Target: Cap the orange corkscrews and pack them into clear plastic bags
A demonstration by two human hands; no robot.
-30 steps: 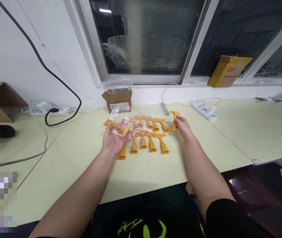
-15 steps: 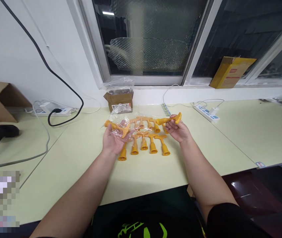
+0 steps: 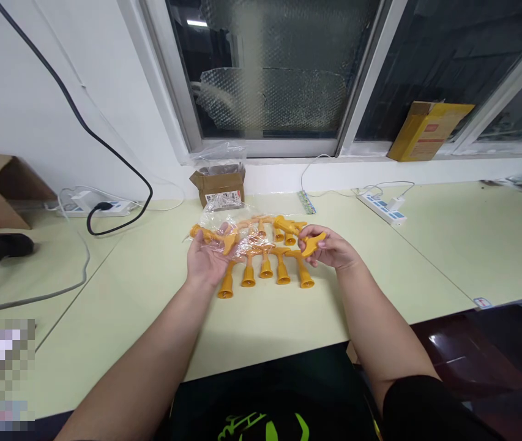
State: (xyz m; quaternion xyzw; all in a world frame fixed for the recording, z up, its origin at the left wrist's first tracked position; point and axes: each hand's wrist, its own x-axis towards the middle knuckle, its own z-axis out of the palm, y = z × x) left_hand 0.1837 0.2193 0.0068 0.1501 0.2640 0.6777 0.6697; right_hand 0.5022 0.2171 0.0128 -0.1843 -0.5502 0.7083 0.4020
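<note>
My left hand [image 3: 205,260] is palm-up, cradling a clear plastic bag [image 3: 226,236] with one orange part inside. My right hand [image 3: 331,250] is pinching another orange T-handle part [image 3: 295,233] beside it. Bagging looks barely begun: the row of parts [image 3: 265,272] on the counter [image 3: 265,318] remains unbagged.

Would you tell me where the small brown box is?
The brown box sits at the table's back edge, below the window, behind the orange parts.
</note>
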